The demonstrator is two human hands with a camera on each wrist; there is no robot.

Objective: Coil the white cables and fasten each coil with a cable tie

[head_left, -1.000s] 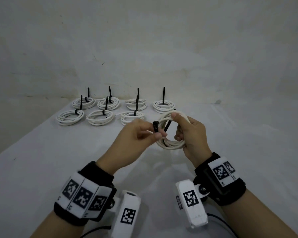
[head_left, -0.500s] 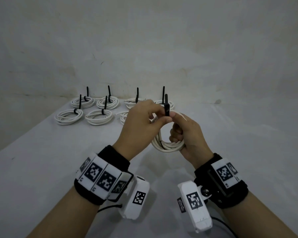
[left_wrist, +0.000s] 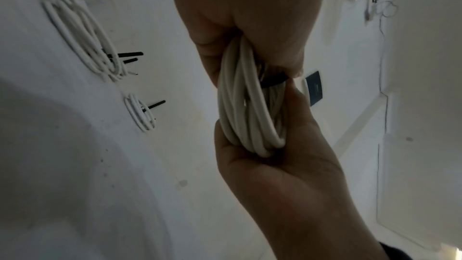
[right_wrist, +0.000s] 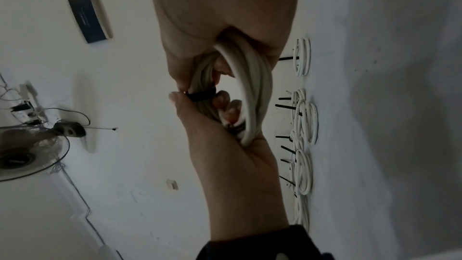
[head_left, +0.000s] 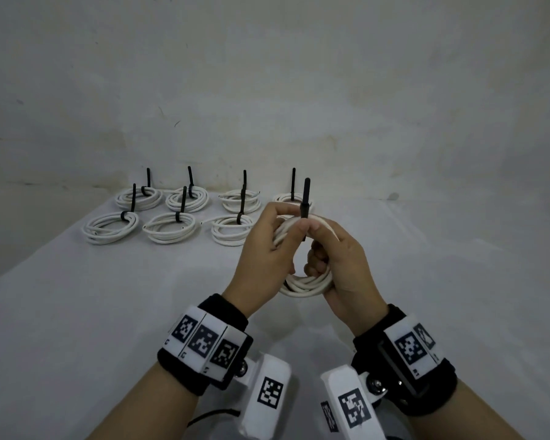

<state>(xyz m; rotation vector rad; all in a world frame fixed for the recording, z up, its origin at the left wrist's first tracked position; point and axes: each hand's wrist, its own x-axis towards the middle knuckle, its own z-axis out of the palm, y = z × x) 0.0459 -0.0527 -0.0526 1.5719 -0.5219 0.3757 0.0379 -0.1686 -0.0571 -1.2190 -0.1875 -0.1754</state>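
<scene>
Across the pale, matte tabletop (head_left: 77,312), against a scuffed grey wall (head_left: 267,74), seven finished coils of smooth white round cable (head_left: 171,228) lie flat in two rows, each cinched by a thin black strap whose stiff tail stands upright. Nearer, held above the table between both hands, is the eighth coil of white cable (head_left: 305,284) — several glossy loops bunched into a ring. The right hand (head_left: 346,268) curls its fingers through the ring and grips the loops. The left hand (head_left: 264,255) pinches the black plastic cable tie (head_left: 305,204) at the top of the ring, thumb and forefinger meeting the right thumb there; the tie's narrow tail points straight up. Black wristbands carry white blocks printed with square black-and-white codes (head_left: 200,339) — beside them small letters, too tiny to read.
</scene>
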